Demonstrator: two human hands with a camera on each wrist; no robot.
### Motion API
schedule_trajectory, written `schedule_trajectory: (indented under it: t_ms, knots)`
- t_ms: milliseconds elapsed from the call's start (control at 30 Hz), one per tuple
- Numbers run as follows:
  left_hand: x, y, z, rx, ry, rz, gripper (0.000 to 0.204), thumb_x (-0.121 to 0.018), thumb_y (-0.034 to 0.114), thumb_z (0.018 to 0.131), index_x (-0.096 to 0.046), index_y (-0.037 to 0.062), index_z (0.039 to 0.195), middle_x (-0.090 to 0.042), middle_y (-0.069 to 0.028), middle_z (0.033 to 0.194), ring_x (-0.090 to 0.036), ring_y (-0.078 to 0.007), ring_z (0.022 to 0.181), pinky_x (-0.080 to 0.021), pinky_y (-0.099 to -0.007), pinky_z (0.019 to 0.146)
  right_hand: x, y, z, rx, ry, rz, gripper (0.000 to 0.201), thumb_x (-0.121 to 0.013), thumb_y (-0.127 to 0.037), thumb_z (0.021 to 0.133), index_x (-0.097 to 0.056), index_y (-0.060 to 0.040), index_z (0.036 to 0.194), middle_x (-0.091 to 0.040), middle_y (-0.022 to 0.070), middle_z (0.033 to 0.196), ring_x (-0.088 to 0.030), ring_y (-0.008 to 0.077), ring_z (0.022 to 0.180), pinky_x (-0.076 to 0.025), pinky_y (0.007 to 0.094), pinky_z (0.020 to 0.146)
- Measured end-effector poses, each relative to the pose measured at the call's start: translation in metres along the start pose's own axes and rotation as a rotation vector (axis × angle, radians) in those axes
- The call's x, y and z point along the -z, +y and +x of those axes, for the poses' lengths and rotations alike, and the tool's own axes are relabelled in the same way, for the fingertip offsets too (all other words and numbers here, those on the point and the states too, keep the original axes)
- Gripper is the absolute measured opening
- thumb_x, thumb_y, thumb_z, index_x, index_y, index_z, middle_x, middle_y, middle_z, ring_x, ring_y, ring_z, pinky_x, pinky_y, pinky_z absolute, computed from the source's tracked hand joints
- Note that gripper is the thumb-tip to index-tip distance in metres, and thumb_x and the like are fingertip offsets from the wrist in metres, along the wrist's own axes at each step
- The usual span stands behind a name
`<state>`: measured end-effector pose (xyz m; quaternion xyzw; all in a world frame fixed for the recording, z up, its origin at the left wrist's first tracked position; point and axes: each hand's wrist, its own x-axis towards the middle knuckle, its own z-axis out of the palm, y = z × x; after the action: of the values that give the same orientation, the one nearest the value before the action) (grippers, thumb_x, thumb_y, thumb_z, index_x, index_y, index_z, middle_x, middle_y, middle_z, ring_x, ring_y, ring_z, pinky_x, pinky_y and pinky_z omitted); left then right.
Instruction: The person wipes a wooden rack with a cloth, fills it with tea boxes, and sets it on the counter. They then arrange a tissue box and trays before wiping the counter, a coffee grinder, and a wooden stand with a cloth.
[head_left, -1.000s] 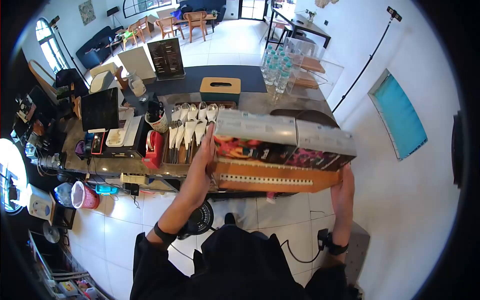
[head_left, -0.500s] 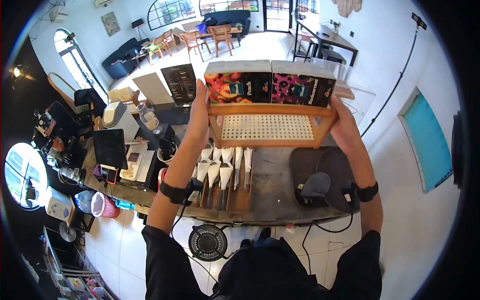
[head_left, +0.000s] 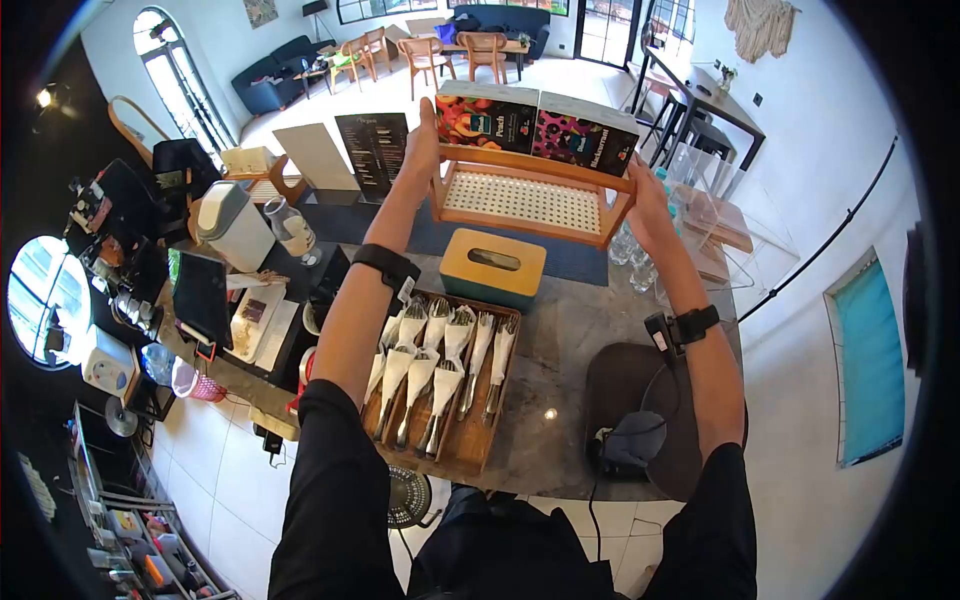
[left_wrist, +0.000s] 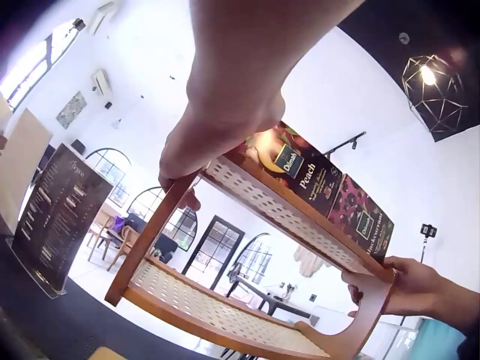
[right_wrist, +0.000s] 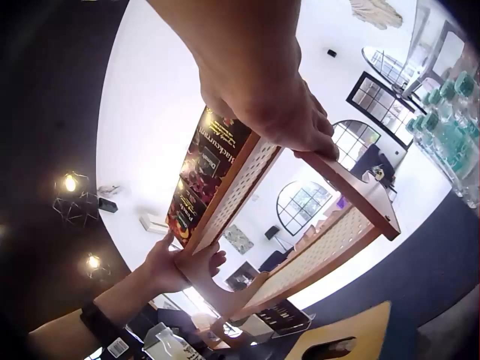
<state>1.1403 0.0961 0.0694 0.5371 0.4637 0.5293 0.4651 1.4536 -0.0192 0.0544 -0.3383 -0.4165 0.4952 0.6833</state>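
Both hands hold a two-tier wooden rack (head_left: 520,160) with woven shelves in the air above the counter. Its upper tier carries a Peach tea box (head_left: 484,117) and a Blackcurrant tea box (head_left: 583,137), side by side. My left hand (head_left: 421,150) grips the rack's left end, thumb side up by the Peach box. My right hand (head_left: 650,208) grips the right end. In the left wrist view, the lower shelf (left_wrist: 217,307) holds nothing. The right wrist view shows my right hand (right_wrist: 270,105) with its fingers curled over the end panel (right_wrist: 356,191).
Below the rack stands a tissue box (head_left: 492,268), with a cutlery tray (head_left: 470,440) nearer me. Bottles (head_left: 640,255) and a clear acrylic case (head_left: 715,225) are at the right. A menu stand (head_left: 375,155) is behind my left hand; a dark tray (head_left: 625,390) lies at the right front.
The rack, still in both hands, has gone from low over the near counter to farther out over its far side. The tissue box and bottles show again below and beside it.
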Motion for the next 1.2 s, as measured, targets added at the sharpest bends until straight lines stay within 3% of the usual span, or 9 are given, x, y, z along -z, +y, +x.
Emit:
schedule_trajectory:
  t_ms: [67, 167, 200, 467, 733, 967, 1000, 1033, 1200]
  knots:
    - [0.002, -0.015, 0.025, 0.015, -0.081, 0.020, 0.086, -0.026, 0.072, 0.092, -0.042, 0.0029, 0.141, -0.051, -0.0101, 0.136, -0.055, -0.0189, 0.113, -0.045, -0.0340, 0.091, 0.004, 0.019, 0.021, 0.010, 0.011, -0.031, 0.049, -0.042, -0.017, 0.101, -0.031, 0.0017, 0.145, -0.042, 0.0089, 0.145, -0.042, 0.0188, 0.130, -0.034, 0.0299, 0.108]
    - [0.007, -0.045, 0.051, 0.045, -0.003, 0.074, 0.086, -0.026, 0.070, 0.094, -0.038, 0.0007, 0.143, -0.045, -0.0145, 0.141, -0.046, -0.0232, 0.126, -0.034, -0.0367, 0.106, -0.001, 0.047, 0.041, 0.025, 0.030, -0.096, 0.051, -0.043, -0.018, 0.102, -0.029, 0.0027, 0.146, -0.040, 0.0106, 0.147, -0.039, 0.0196, 0.133, -0.033, 0.0294, 0.109]
    - [0.006, -0.061, 0.064, 0.065, 0.074, 0.166, 0.096, -0.018, 0.076, 0.090, -0.051, -0.0038, 0.132, -0.057, -0.0200, 0.124, -0.053, -0.0287, 0.114, -0.038, -0.0400, 0.099, 0.000, 0.058, 0.051, 0.037, 0.031, -0.120, 0.052, -0.044, -0.019, 0.102, -0.029, 0.0033, 0.146, -0.039, 0.0110, 0.147, -0.038, 0.0199, 0.134, -0.033, 0.0293, 0.109]
    - [0.021, -0.136, 0.135, 0.066, 0.122, 0.080, 0.095, -0.014, 0.074, 0.091, -0.045, -0.0039, 0.138, -0.049, -0.0218, 0.137, -0.044, -0.0337, 0.129, -0.034, -0.0422, 0.106, 0.019, 0.140, 0.098, 0.055, 0.017, -0.103, 0.053, -0.046, -0.021, 0.102, -0.029, 0.0031, 0.146, -0.040, 0.0117, 0.146, -0.038, 0.0202, 0.133, -0.033, 0.0300, 0.110]
    - [0.037, -0.189, 0.171, 0.057, 0.170, 0.177, 0.098, -0.014, 0.073, 0.091, -0.051, -0.0095, 0.130, -0.054, -0.0238, 0.131, -0.050, -0.0359, 0.123, -0.037, -0.0435, 0.101, 0.017, 0.190, 0.124, 0.020, 0.071, -0.135, 0.051, -0.042, -0.018, 0.102, -0.028, 0.0033, 0.146, -0.042, 0.0135, 0.143, -0.044, 0.0199, 0.128, -0.039, 0.0292, 0.105]
    - [0.055, -0.240, 0.210, 0.004, 0.216, 0.118, 0.091, -0.021, 0.068, 0.094, -0.054, -0.0101, 0.127, -0.058, -0.0230, 0.126, -0.052, -0.0339, 0.121, -0.039, -0.0401, 0.099, 0.015, 0.220, 0.147, 0.005, 0.071, -0.153, 0.051, -0.041, -0.019, 0.103, -0.028, 0.0027, 0.146, -0.040, 0.0136, 0.145, -0.043, 0.0203, 0.129, -0.039, 0.0307, 0.106]
    - [0.045, -0.214, 0.185, -0.005, 0.265, 0.095, 0.089, -0.022, 0.068, 0.094, -0.057, -0.0082, 0.124, -0.061, -0.0234, 0.121, -0.055, -0.0339, 0.118, -0.040, -0.0401, 0.098, 0.013, 0.228, 0.149, -0.019, 0.060, -0.103, 0.050, -0.042, -0.019, 0.102, -0.029, 0.0015, 0.146, -0.039, 0.0138, 0.146, -0.045, 0.0204, 0.128, -0.041, 0.0320, 0.104]
    - [0.058, -0.228, 0.201, 0.126, 0.253, 0.171, 0.088, -0.025, 0.068, 0.094, -0.057, -0.0090, 0.124, -0.064, -0.0224, 0.115, -0.056, -0.0318, 0.116, -0.041, -0.0391, 0.097, 0.015, 0.230, 0.150, -0.029, 0.064, -0.062, 0.050, -0.042, -0.020, 0.102, -0.030, 0.0004, 0.146, -0.039, 0.0140, 0.146, -0.046, 0.0204, 0.127, -0.043, 0.0333, 0.102]
    - [0.043, -0.228, 0.174, -0.039, 0.105, -0.116, 0.079, -0.032, 0.055, 0.099, -0.043, -0.0181, 0.129, -0.050, -0.0255, 0.133, -0.048, -0.0265, 0.127, -0.038, -0.0327, 0.104, 0.032, 0.255, 0.142, -0.002, 0.130, -0.219, 0.053, -0.041, -0.022, 0.102, -0.025, -0.0037, 0.149, -0.027, 0.0119, 0.154, -0.031, 0.0224, 0.140, -0.032, 0.0323, 0.111]
